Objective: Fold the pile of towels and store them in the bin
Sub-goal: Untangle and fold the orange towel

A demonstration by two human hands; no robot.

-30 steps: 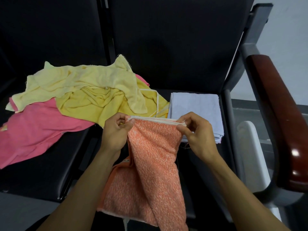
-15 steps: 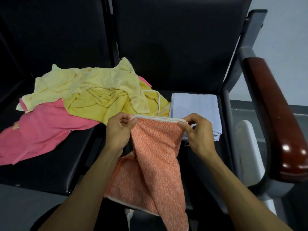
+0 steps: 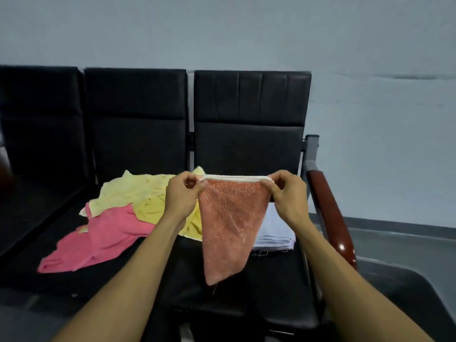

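An orange speckled towel (image 3: 230, 225) with a white hem hangs in the air over the right seat. My left hand (image 3: 183, 193) pinches its top left corner and my right hand (image 3: 288, 193) pinches its top right corner. The hem is stretched level between them and the cloth tapers to a point below. A loose pile lies on the middle seat: pale yellow towels (image 3: 145, 193) on top of a pink towel (image 3: 101, 238). A folded white towel (image 3: 276, 233) lies on the right seat, partly hidden behind the orange one.
A row of black padded seats (image 3: 138, 134) stands against a grey wall. A glossy red-brown armrest (image 3: 330, 218) bounds the right seat. A dark rounded edge (image 3: 424, 290), perhaps a bin, shows at the lower right.
Both hands have lifted the orange towel up off my lap and pulled its hem taut. The view has tilted upward, showing the seat backs and the wall.
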